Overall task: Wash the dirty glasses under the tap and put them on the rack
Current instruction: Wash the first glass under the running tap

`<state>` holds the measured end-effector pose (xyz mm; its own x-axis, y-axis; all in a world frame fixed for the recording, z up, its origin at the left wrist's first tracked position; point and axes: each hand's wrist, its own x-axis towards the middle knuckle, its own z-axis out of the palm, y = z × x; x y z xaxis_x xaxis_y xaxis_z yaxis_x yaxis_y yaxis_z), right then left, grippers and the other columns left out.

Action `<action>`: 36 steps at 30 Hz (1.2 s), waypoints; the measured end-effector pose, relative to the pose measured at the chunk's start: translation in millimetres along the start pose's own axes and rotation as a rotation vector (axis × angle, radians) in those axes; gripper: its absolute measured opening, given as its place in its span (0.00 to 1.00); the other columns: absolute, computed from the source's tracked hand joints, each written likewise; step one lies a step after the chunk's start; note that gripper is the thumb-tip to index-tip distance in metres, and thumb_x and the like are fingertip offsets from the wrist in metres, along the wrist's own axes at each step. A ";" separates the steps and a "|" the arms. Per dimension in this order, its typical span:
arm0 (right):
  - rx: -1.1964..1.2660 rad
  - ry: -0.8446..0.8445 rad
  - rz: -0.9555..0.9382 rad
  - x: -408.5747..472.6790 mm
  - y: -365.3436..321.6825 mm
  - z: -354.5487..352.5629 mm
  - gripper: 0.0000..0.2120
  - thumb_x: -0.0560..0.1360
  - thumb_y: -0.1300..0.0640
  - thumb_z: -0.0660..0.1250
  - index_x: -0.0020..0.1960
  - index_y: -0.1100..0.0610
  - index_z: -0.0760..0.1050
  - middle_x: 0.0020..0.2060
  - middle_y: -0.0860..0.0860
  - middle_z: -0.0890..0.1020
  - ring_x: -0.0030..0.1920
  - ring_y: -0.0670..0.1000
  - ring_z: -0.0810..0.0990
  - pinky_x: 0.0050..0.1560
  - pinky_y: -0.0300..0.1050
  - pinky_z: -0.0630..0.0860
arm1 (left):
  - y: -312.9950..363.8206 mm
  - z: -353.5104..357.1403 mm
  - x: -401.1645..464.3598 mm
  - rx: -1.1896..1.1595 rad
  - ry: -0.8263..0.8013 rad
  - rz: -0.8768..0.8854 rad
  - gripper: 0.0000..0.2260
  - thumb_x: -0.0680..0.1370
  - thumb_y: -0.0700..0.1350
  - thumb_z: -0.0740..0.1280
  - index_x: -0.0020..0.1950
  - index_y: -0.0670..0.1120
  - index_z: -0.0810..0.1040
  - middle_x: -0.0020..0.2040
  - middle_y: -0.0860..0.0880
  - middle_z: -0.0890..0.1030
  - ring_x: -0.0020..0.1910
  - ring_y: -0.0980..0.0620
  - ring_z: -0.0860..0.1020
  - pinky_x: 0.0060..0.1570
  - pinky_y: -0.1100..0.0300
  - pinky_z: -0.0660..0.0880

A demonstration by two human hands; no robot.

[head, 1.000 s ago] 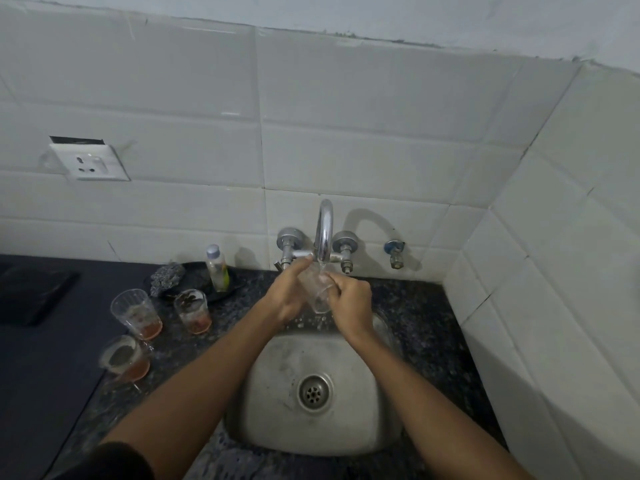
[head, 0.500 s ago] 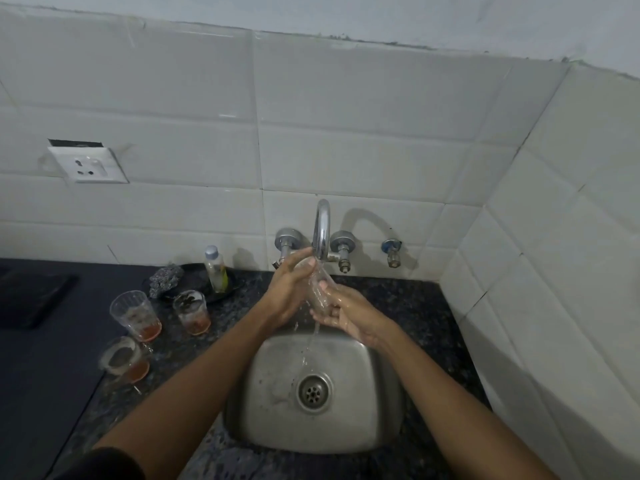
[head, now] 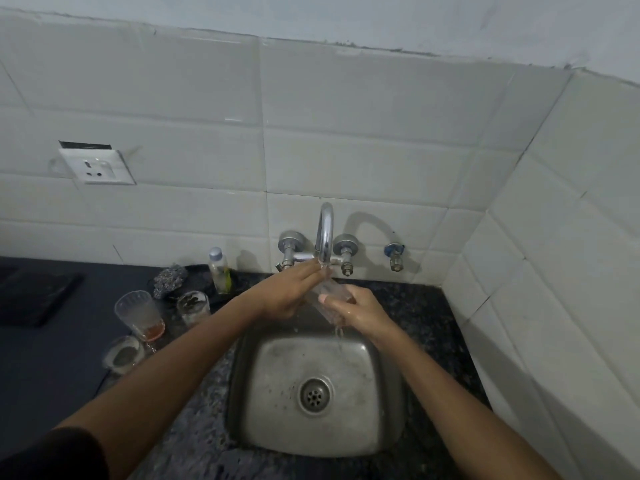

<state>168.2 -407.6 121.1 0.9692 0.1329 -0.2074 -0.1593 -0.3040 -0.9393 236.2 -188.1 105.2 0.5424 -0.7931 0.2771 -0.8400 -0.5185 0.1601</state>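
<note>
Glass being washed: a clear glass (head: 327, 299) held tilted over the back of the sink, just under the tap spout, between the two hands; water runs off its lower end into the basin.
Right hand: the right hand (head: 358, 311) grasps the glass from the right side, fingers curled round it, thumb across the front.
Left hand: the left hand (head: 289, 294) lies against the glass from the left, fingers stretched out nearly straight toward the spout; how firmly it holds cannot be told.
Tap: a chrome tap (head: 325, 237) with a curved spout and two knobs, fixed to the tiled wall above the sink.
Sink: a small steel sink (head: 377, 410) set in the speckled worktop (head: 415, 306), drain in the middle.
Waiting glasses: a tall glass (head: 140, 315) with orange residue at the bottom, upright; a shorter glass (head: 193, 306) just right of it; a third glass (head: 123, 355) nearer the front edge, seemingly tilted.
Behind them: a small bottle (head: 219, 270) and a steel scrubber (head: 169, 280) on a dark dish.
Wall: a white socket (head: 95, 167) to the left.
</note>
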 end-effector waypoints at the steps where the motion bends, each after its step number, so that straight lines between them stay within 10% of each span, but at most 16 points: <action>1: -0.089 0.022 -0.033 -1.6 -1.5 0.0 0.18 0.74 0.42 0.75 0.59 0.51 0.81 0.48 0.49 0.87 0.47 0.47 0.87 0.54 0.51 0.85 | 1.7 0.3 2.3 0.011 0.007 0.010 0.39 0.74 0.39 0.74 0.81 0.40 0.60 0.77 0.39 0.67 0.77 0.41 0.65 0.76 0.48 0.63; 8: 0.263 -0.156 0.110 -7.4 -13.8 -2.6 0.22 0.77 0.49 0.75 0.65 0.60 0.78 0.55 0.56 0.85 0.52 0.53 0.86 0.55 0.53 0.85 | 8.8 -3.1 5.3 0.067 0.065 -0.032 0.32 0.73 0.42 0.73 0.76 0.40 0.67 0.70 0.40 0.74 0.70 0.43 0.71 0.69 0.50 0.71; 14: -0.349 0.137 -0.218 -4.6 -6.3 12.5 0.33 0.70 0.44 0.79 0.71 0.51 0.74 0.56 0.45 0.85 0.50 0.42 0.85 0.55 0.45 0.83 | 7.4 -3.1 -0.2 -0.005 0.050 -0.025 0.30 0.74 0.37 0.74 0.74 0.38 0.68 0.70 0.40 0.73 0.70 0.44 0.70 0.70 0.50 0.70; 20: 0.305 -0.131 0.121 -2.1 -11.3 9.2 0.23 0.77 0.44 0.75 0.66 0.55 0.79 0.57 0.56 0.86 0.51 0.54 0.87 0.59 0.56 0.83 | 7.0 -6.9 1.9 0.028 0.093 -0.020 0.25 0.72 0.35 0.71 0.69 0.40 0.73 0.66 0.44 0.75 0.65 0.47 0.73 0.68 0.55 0.72; 25: -0.346 0.162 -0.308 1.6 -1.1 11.0 0.28 0.70 0.47 0.79 0.67 0.49 0.76 0.56 0.43 0.84 0.54 0.41 0.84 0.55 0.38 0.81 | 11.8 -8.1 4.2 -0.031 0.049 -0.034 0.31 0.74 0.39 0.72 0.75 0.40 0.66 0.69 0.43 0.73 0.67 0.47 0.71 0.70 0.55 0.67; 30: 0.144 -0.040 0.064 4.8 -3.3 8.7 0.29 0.71 0.38 0.78 0.65 0.53 0.80 0.54 0.50 0.87 0.55 0.54 0.87 0.57 0.54 0.84 | 12.6 -11.6 4.3 0.007 0.031 -0.049 0.28 0.75 0.41 0.71 0.74 0.41 0.68 0.70 0.43 0.73 0.70 0.45 0.71 0.72 0.48 0.70; 36: -0.310 0.268 -0.276 -4.6 -1.9 15.1 0.31 0.68 0.43 0.81 0.67 0.51 0.77 0.53 0.44 0.85 0.50 0.42 0.84 0.51 0.39 0.82 | 13.0 -16.7 6.9 -0.046 0.058 -0.041 0.25 0.76 0.44 0.70 0.71 0.40 0.70 0.67 0.43 0.74 0.66 0.46 0.72 0.68 0.51 0.71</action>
<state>161.2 -393.4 119.7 0.9881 0.0127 0.1536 0.1339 -0.5639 -0.8149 228.8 -195.0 125.1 0.5752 -0.7511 0.3241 -0.8180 -0.5333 0.2157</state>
